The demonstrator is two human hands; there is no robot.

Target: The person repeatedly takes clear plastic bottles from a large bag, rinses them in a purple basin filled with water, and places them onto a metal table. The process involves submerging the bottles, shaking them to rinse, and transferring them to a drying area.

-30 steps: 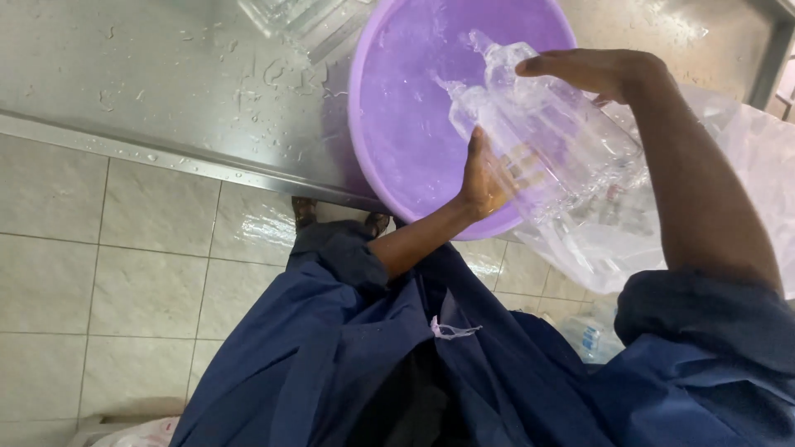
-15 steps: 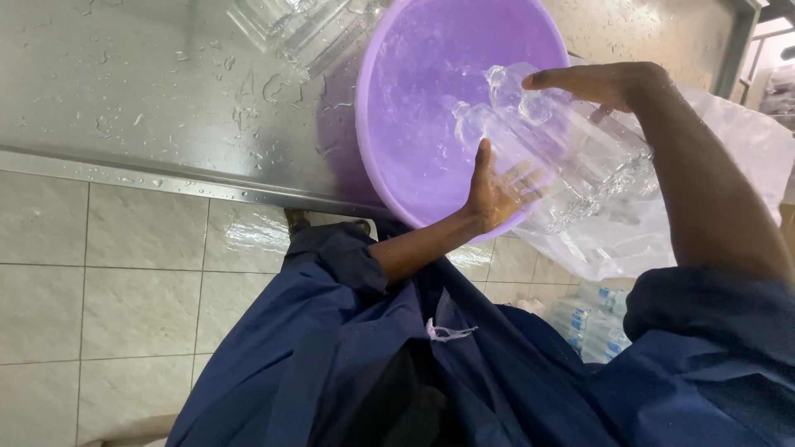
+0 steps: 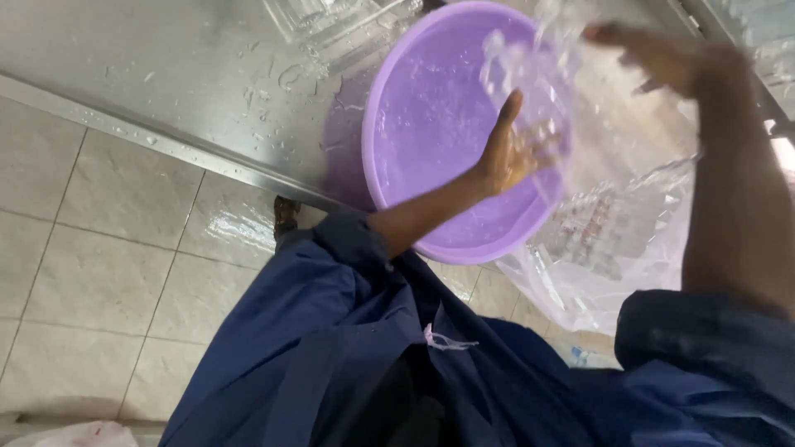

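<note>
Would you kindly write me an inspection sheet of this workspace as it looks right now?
Surface: steel counter, wet with droplets.
Job's things: purple basin at the counter edge; clear plastic item, blurred, over the basin.
Clutter: clear plastic containers on the counter behind the basin; large clear plastic bag hanging beside it.
Hands: left hand open against the clear plastic item; right hand on top of it, grip unclear through blur.
Cables: nothing seen.
Surroundings: tiled floor, wet patch near the counter; person's blue garment.
</note>
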